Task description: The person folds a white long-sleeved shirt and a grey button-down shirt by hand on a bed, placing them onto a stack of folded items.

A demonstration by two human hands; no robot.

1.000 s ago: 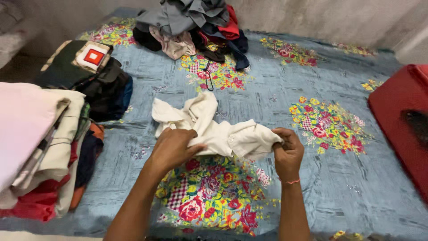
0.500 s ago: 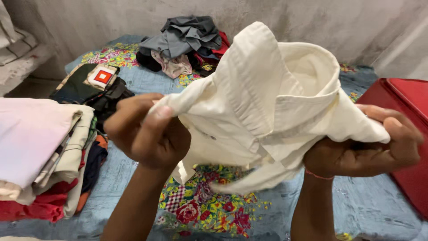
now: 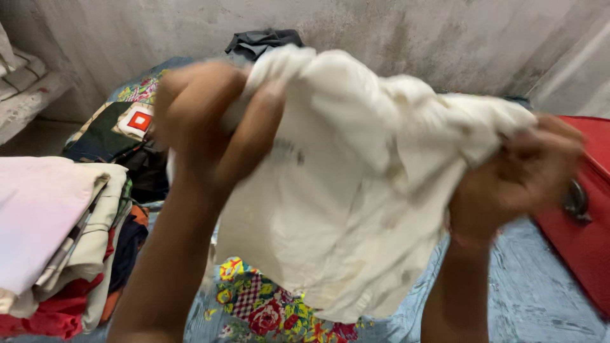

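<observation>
A crumpled cream-white cotton shirt [image 3: 356, 190] is held up in the air in front of the camera, above the blue bedsheet printed with bright flowers [image 3: 527, 298]. Its upper left edge is clenched in the left hand [image 3: 210, 127], whose fingers [image 3: 254, 136] are curled over the fabric. Its right edge is bunched up and gripped tightly in the right hand [image 3: 515, 178], on whose wrist a thin band is seen. Both hands are blurred, and the shirt hangs down loosely between them, so that much of the sheet is hidden behind it.

At the left edge, a stack of folded clothes [image 3: 57, 241] is seen, with a pale pink piece on top and beige, red and dark pieces beneath. Behind it, a dark folded garment with a red and white square patch [image 3: 136, 121] is laid on the sheet. A heap of dark grey clothes [image 3: 257, 41] is partly visible at the far side, near the rough grey wall [image 3: 413, 38]. At the right edge, a red hard-shell suitcase [image 3: 588, 222] is seen, just beside the right hand.
</observation>
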